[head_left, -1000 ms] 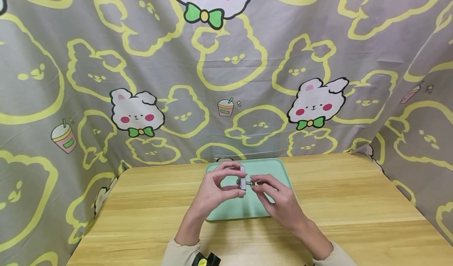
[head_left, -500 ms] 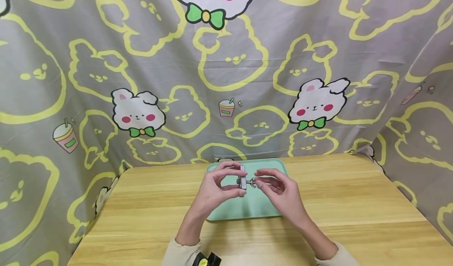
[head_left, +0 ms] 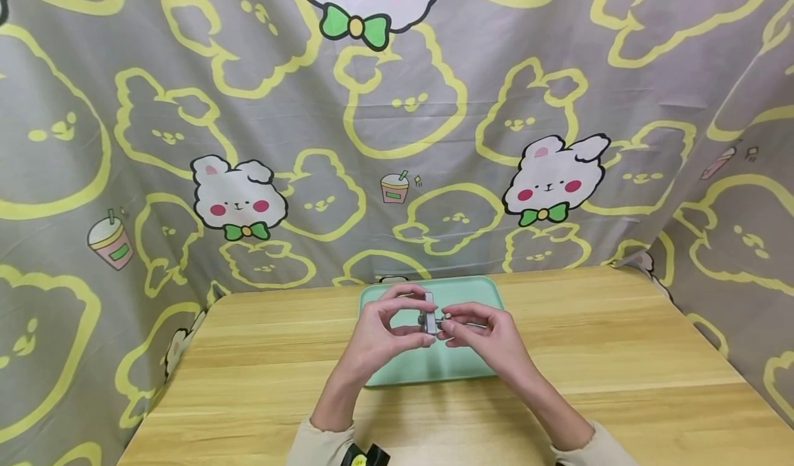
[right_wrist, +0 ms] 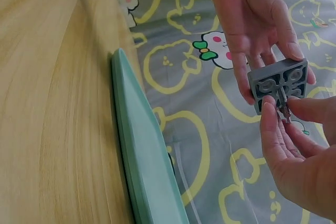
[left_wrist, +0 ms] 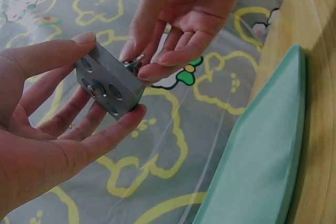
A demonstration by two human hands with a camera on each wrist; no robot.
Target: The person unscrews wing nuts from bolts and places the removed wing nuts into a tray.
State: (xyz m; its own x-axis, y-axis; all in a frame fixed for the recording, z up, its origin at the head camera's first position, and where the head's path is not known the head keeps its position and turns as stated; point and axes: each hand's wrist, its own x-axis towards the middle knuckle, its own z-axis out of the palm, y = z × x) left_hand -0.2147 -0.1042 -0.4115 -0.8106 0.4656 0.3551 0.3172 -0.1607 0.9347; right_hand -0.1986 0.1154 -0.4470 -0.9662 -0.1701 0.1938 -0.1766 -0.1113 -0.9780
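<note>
The tray (head_left: pixel 428 368) sits near the far edge of the tabletop (head_left: pixel 260 345), which stretches to either side; a curtain (head_left: pixel 310 128) hangs just beyond. Over the tray, the left hand (head_left: pixel 378 325), grip spread wide, holds a grey, holed block (left_wrist: pixel 111 74) by opposite edges; the right hand (head_left: pixel 496 331), grip narrow, pinches its protruding bolt (right_wrist: pixel 284 100).

grey bunny-print curtain (head_left: pixel 372 169), pale wooden table (head_left: pixel 267 349)

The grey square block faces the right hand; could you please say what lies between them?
A silver threaded metal bolt juts from the block toward the right hand, as the right wrist view shows.
</note>
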